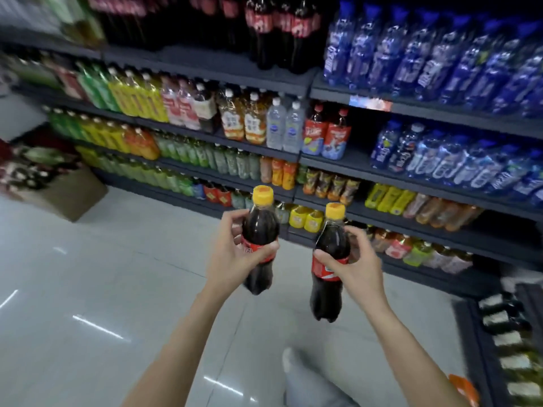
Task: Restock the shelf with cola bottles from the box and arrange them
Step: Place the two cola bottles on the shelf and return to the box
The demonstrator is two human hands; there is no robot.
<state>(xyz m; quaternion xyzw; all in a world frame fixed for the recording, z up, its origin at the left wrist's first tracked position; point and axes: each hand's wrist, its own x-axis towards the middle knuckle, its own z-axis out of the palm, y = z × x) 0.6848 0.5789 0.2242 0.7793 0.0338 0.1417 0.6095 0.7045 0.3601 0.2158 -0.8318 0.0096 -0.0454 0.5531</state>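
Two dark plastic cola bottles with yellow caps stand upright at frame centre, the left hand (235, 254) gripping one (260, 239), the right hand (352, 259) gripping the other (330, 259). Dark shelving (323, 198) lies directly beyond; the right-hand bottle appears nearer it.

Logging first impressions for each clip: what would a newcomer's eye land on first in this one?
Two cola bottles with yellow caps, held up mid-frame over the pale floor: the left hand grips one cola bottle, the right hand grips the other bottle. Behind them run dark shelves packed with coloured drinks, with blue water bottles filling the upper right. A cardboard box sits on the floor at far left.
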